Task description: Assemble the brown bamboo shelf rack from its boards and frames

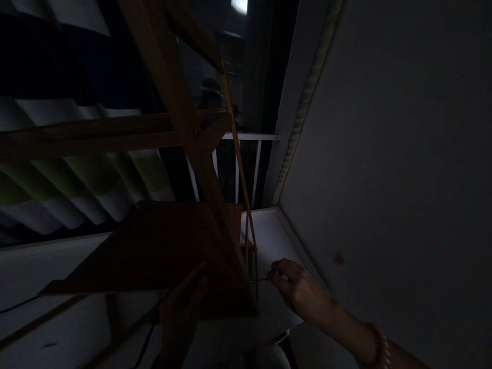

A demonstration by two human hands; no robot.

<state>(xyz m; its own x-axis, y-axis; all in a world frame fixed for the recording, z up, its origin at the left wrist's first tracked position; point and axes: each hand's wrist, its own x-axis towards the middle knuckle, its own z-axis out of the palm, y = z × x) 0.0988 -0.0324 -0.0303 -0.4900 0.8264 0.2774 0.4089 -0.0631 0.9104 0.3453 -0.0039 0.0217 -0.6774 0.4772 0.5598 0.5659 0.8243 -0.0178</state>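
In the dim light, my right hand (294,284) is closed in a pinch at the lower centre right. Between its fingers is a thin screwdriver-like tool (260,280); the fingers cover most of its handle. The narrow shaft points left, and its tip is at the edge of a slanting wooden post (219,205) of a brown wooden frame. I cannot tell whether the tip sits in a screw. My left hand (180,312), in deep shadow, is in front of the dark wooden board (154,251). Its fingers are stretched out and apart, with nothing visible in them.
A wooden crossbar (88,138) runs left from the post. Behind it hangs a striped curtain (96,177). White railing bars (249,137) show beyond the window. A pale wall (392,169) bounds the right side, close to my right arm. A cable (144,346) hangs below the board.
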